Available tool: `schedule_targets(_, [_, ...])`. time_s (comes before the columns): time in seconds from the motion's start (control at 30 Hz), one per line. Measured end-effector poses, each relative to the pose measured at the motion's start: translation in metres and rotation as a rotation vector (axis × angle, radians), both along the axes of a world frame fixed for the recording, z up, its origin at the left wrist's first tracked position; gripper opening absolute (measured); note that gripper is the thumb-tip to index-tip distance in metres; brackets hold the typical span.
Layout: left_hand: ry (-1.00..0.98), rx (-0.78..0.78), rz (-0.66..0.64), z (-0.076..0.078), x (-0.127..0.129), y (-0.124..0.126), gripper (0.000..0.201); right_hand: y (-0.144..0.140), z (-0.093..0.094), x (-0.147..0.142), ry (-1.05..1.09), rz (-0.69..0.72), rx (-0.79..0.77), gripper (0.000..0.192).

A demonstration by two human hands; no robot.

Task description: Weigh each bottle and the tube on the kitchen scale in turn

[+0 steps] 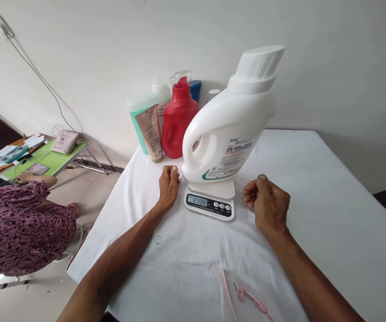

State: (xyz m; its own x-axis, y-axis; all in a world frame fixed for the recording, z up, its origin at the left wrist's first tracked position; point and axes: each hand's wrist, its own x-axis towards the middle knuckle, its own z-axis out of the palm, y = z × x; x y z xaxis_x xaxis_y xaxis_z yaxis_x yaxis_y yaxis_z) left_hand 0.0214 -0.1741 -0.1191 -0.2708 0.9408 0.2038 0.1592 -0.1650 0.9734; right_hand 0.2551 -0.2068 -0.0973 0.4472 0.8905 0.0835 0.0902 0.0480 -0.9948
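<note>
A large white laundry detergent bottle (233, 120) with a ribbed cap stands on a small white kitchen scale (209, 206). The scale's display seems to read 2134. Left of the scale, my left hand (169, 185) rests on the cloth with its fingers curled, apart from the bottle. On the other side, my right hand (269, 199) is closed in a loose fist, thumb on top, touching neither bottle nor scale. Nothing shows in either hand.
Behind stand a red bottle (179, 118), a brown tube (150, 134), a green-liquid bottle (138, 120) and a blue container (195, 89). A pink cord (253, 300) lies in front on the white tablecloth (316, 214). A person (25, 228) sits left by a green table (50, 158).
</note>
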Motion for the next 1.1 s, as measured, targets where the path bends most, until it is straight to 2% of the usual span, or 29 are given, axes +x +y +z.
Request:
schedule_targets(0.13, [0.015, -0.013, -0.013, 0.003, 0.001, -0.001, 0.043, -0.002, -0.017, 0.002, -0.007, 0.009, -0.02, 0.059])
schedule_targets(0.37, [-0.051, -0.022, -0.034, 0.007, 0.003, 0.0, 0.053, 0.003, -0.015, 0.009, -0.094, 0.054, -0.065, 0.062])
schedule_targets(0.43, [-0.104, 0.005, -0.032, 0.017, 0.001, 0.002, 0.059, 0.004, -0.015, 0.009, -0.12, 0.052, -0.079, 0.061])
schedule_targets(0.5, [-0.1, 0.087, -0.017, 0.036, 0.0, 0.003, 0.061, 0.004, -0.014, 0.009, -0.14, 0.055, -0.087, 0.062])
schedule_targets(0.63, [0.09, 0.256, -0.045, 0.085, 0.008, 0.006, 0.059, 0.003, -0.011, 0.01, -0.161, 0.075, -0.075, 0.063])
schedule_targets(0.73, [0.207, 0.28, -0.16, 0.108, 0.02, 0.01, 0.059, 0.002, -0.009, 0.01, -0.149, 0.078, -0.067, 0.063])
schedule_targets(0.83, [0.186, 0.248, -0.218, 0.115, 0.028, 0.015, 0.063, 0.002, -0.008, 0.009, -0.134, 0.082, -0.064, 0.063])
schedule_targets(0.97, [0.051, 0.245, -0.177, 0.119, 0.033, 0.018, 0.058, 0.001, -0.007, 0.009, -0.13, 0.088, -0.06, 0.063])
schedule_targets(1.1, [-0.052, 0.237, -0.162, 0.129, 0.041, 0.022, 0.054, 0.001, -0.006, 0.009, -0.151, 0.087, -0.062, 0.061])
